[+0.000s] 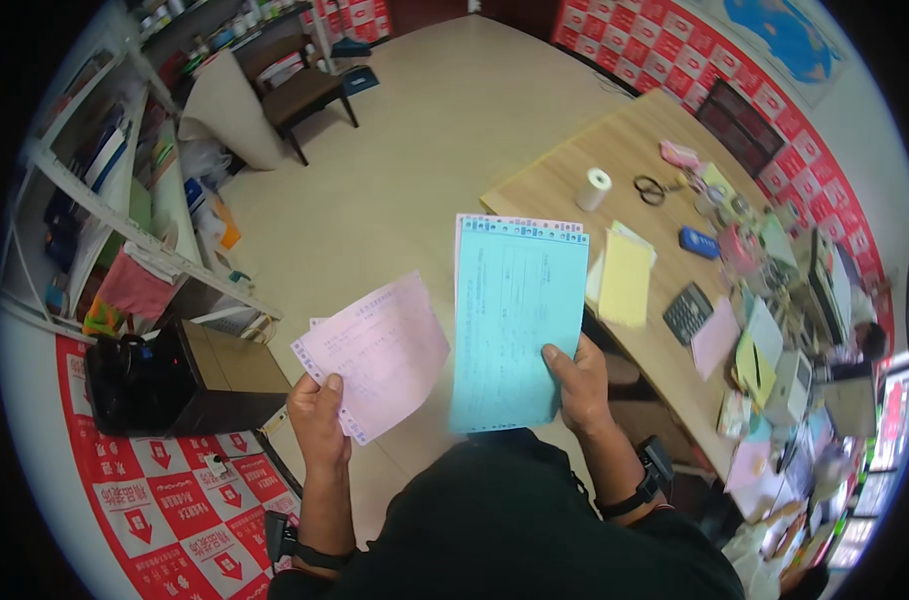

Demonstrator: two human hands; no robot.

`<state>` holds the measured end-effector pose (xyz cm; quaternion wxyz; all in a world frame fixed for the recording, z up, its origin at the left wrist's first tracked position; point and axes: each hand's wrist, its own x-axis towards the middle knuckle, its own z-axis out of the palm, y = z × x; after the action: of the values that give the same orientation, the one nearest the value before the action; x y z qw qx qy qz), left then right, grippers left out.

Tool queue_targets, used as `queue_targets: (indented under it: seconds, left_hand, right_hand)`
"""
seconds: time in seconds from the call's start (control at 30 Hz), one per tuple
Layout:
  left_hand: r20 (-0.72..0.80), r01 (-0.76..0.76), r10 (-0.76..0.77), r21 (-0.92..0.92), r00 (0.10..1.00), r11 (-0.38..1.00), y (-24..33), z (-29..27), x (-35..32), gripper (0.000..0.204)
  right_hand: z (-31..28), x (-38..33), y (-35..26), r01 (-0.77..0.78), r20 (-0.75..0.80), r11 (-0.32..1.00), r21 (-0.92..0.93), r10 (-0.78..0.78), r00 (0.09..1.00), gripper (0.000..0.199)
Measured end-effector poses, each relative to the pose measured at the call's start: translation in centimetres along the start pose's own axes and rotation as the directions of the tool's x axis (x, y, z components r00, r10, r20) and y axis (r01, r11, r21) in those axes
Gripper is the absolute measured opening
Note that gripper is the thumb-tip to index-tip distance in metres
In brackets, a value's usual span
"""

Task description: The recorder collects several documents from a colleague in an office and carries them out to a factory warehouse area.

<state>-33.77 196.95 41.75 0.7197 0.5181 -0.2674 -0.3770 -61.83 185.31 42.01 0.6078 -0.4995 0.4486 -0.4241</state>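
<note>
My left hand [320, 420] pinches pink paper forms [379, 350] near their lower left edge, thumb on top; a second sheet's corner peeks out behind the front one. In my right hand [579, 384] is a taller stack of forms, with a light blue sheet [519, 310] in front and a pink one showing along its top and left edges. My right thumb presses on the blue sheet's right side. Both sets are held up apart from each other, over the floor, with a strip of holes along an edge. The fingers behind the papers are hidden.
To the right stands a wooden table [554, 165] with a white paper roll [594, 188], black scissors [650, 190], yellow paper [626, 277], a calculator [688, 313] and a blue case [699, 242]. Shelves [124, 200] line the left, above a black cabinet [229, 370]. A chair [304, 98] stands farther off.
</note>
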Motion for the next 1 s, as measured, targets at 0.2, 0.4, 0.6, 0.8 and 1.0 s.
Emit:
queue_targets:
  seconds: [0.2, 0.4, 0.6, 0.8, 1.0]
  left_hand:
    - [-0.111, -0.044, 0.049, 0.043, 0.993, 0.998, 2.3, -1.0, 8.9, 0.027]
    - [-0.163, -0.002, 0.011, 0.058, 0.986, 0.998, 2.3, -2.9, 17.7, 0.026]
    - [-0.089, -0.010, 0.011, 0.019, 0.996, 1.000, 2.9, -7.3, 29.7, 0.024]
    - [0.028, 0.082, -0.091, 0.243, 0.995, 0.966, 7.1, -7.7, 40.2, 0.018]
    - [0.114, -0.042, 0.052, -0.090, 0.992, 0.995, 9.9, -6.1, 45.5, 0.018]
  right_hand:
    - [7.8, 13.1, -3.0, -0.145, 0.144, 0.863, 0.484, 0.085, 0.986, 0.043]
    - [16.6, 22.9, -5.5, -0.131, 0.175, 0.675, 0.726, 0.002, 0.985, 0.049]
    - [26.6, 29.2, -7.6, -0.086, 0.233, 0.736, 0.672, -0.099, 0.967, 0.039]
    - [34.9, 33.0, -10.7, 0.095, 0.171, 0.754, 0.650, -0.268, 0.948, 0.053]
    - [38.1, 37.4, -9.5, 0.022, 0.179, 0.790, 0.613, -0.165, 0.970, 0.054]
